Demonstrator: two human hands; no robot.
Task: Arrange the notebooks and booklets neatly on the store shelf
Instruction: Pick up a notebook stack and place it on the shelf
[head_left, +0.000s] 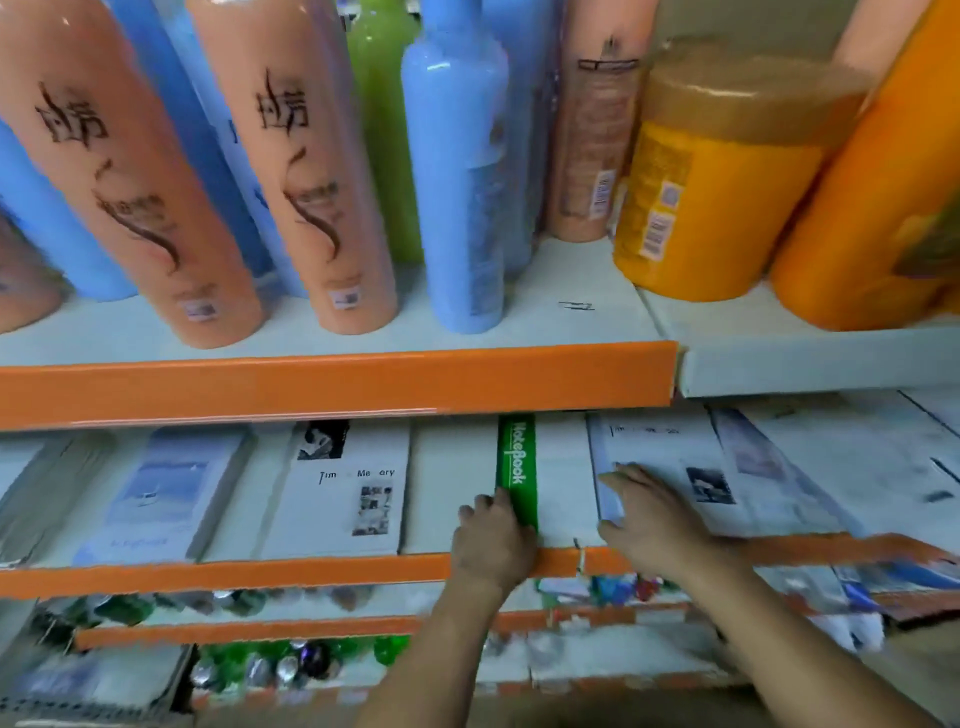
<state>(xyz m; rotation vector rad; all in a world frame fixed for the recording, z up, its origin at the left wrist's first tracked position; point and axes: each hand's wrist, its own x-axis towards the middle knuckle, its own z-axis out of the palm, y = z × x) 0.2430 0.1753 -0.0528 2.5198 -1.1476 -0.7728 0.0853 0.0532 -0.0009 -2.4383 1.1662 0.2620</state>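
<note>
Store shelf (260, 571), notebooks lying flat. Left grip (493, 535) curls on green-band notebook (517, 457), likely squaring it; right grip (649, 514) just beside, laid flat, steadies neighbouring stack (670, 457).

The upper shelf (571, 283) has an orange front strip (332, 387) and carries tall bottles. A peach bottle (130, 171) with black script stands at the left, with a second peach bottle (311, 171) beside it. To their right is a blue bottle (457, 171), and a green bottle (382, 130) stands behind. Further right, a yellow jar (717, 197) with a tan lid (748, 93) is just beside an orange tub (872, 208). Low down lie small green and silvery items (291, 662), too blurred to name.
</note>
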